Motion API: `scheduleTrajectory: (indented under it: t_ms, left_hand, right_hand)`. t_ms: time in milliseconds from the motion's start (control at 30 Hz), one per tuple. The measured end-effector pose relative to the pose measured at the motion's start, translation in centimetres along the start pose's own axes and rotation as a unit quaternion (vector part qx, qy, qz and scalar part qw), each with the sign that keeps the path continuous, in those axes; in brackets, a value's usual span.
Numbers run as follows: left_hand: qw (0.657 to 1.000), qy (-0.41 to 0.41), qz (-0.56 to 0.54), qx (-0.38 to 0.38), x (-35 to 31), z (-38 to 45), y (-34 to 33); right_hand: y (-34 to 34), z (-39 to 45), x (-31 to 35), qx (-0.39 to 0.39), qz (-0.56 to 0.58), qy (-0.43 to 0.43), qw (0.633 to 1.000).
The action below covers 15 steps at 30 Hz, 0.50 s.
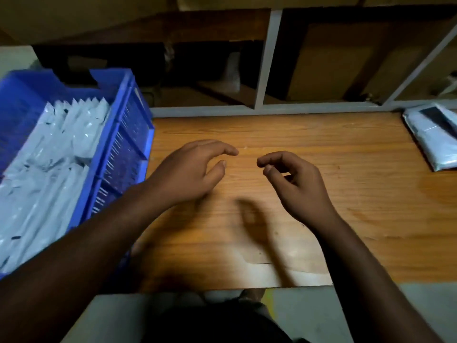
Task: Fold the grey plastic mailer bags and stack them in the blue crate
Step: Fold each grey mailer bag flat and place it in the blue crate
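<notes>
My left hand [195,169] and my right hand [294,179] hover side by side over the bare middle of the wooden counter [321,149], near each other but not touching. The fingers of both are loosely curled and slightly apart, thumbs facing inward, and they hold nothing. The blue crate [128,134] sits on the counter's left end, just beside my left forearm, and folded grey mailer bags [57,154] lie packed in rows inside it. More grey mailer bags, unfolded [435,134], lie in a pile at the counter's far right edge, well apart from my right hand. Dim shelves [267,60] stand behind the counter.
</notes>
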State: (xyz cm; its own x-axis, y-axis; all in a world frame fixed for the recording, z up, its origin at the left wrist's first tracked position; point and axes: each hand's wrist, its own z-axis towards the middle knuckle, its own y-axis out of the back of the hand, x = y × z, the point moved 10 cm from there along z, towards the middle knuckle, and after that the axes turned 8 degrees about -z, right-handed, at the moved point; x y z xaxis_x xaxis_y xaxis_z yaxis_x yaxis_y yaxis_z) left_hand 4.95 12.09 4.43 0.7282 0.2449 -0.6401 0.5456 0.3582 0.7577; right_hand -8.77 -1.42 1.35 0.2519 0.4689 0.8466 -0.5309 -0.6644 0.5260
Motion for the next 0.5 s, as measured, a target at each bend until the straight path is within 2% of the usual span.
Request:
scheduleTrajectory:
  t_ms: [133,333,500]
  left_hand:
    - [0.998,0.035,0.013,0.049,-0.2,2.8,-5.1]
    - [0.994,0.004,-0.035,0.099,-1.0,6.8,-11.9]
    - [0.993,-0.014,-0.069,0.100,-3.7,10.5,-16.9]
  right_hand:
    - [2.3,0.1,-3.4,-0.018,0.002,-0.025,1.000]
    - [5.9,-1.3,-7.4,-0.050,-0.004,-0.078,0.996]
    - [10.9,-2.2,-11.3,-0.089,-0.009,-0.129,0.988]
